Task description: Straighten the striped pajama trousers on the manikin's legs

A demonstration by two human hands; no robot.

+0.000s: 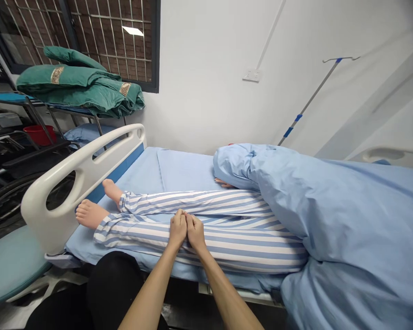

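Observation:
My left hand (178, 228) and my right hand (195, 232) lie side by side on the near leg of a figure lying on a hospital bed, fingers curled over the blue-and-white striped pyjama trousers (199, 238). The two hands touch each other. Two bare feet (91, 214) stick out at the left, beyond my hands. A light blue blanket (330, 211) covers the figure's upper body and hides the head. The fingers of another hand (223, 183), not mine, show from under the blanket's edge.
A white plastic bed end-board (72, 192) stands past the feet, with a teal seat (10, 268) beyond it. Green folded quilts (79, 87) lie on a rack by the barred window. A red bucket (39, 134) and a wheel sit low at left. An IV pole (313, 101) leans behind the bed.

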